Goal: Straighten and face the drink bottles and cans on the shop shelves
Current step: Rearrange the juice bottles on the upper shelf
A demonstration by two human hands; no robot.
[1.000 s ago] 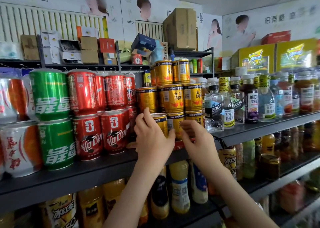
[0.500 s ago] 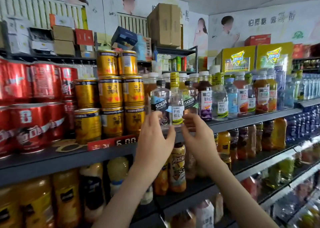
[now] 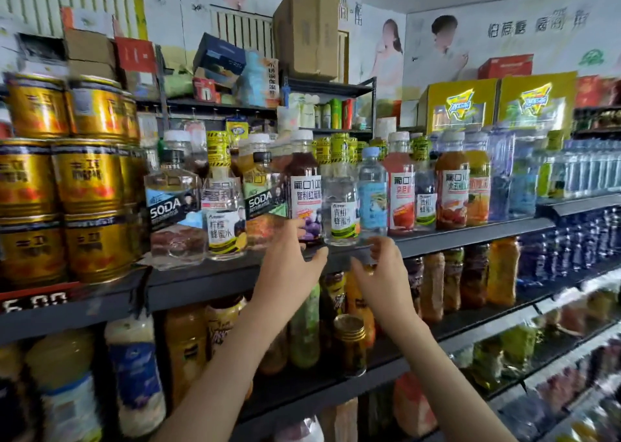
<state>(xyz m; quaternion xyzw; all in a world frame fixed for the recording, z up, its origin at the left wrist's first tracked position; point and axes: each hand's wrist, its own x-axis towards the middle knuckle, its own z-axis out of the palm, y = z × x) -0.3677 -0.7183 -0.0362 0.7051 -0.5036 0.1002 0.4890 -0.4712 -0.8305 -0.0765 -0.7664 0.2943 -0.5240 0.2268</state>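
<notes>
1. The left hand [image 3: 289, 270] is raised to the front lip of the shelf [image 3: 470, 238]. Its fingers are straight and its thumb is spread to the right, and it grips nothing.
2. The right hand [image 3: 383, 277] is just beside it. Its fingers are loosely bent at the lip, its thumb points left, and nothing shows between them.
3. A clear bottle [image 3: 340, 203] stands upright on the shelf, just above the gap between the two thumbs. It is smooth see-through plastic with a white and green label facing out.
4. Just above the left fingertips stands a purple bottle [image 3: 304, 186] with a white cap. The fingertips overlap its base; whether they touch it is not clear.
5. Just above the right knuckles stands a blue bottle [image 3: 372, 196], slim and pale, and right of it a red bottle [image 3: 400, 189].
6. Left of the left hand, a squarish glassy soda bottle [image 3: 174, 206] stands at the lip. Farther left are gold cans [image 3: 87, 179], shiny metal cylinders stacked three high.
7. Below the hands, on the next shelf down, a jar [image 3: 349, 330] shows a ribbed gold lid.
</notes>
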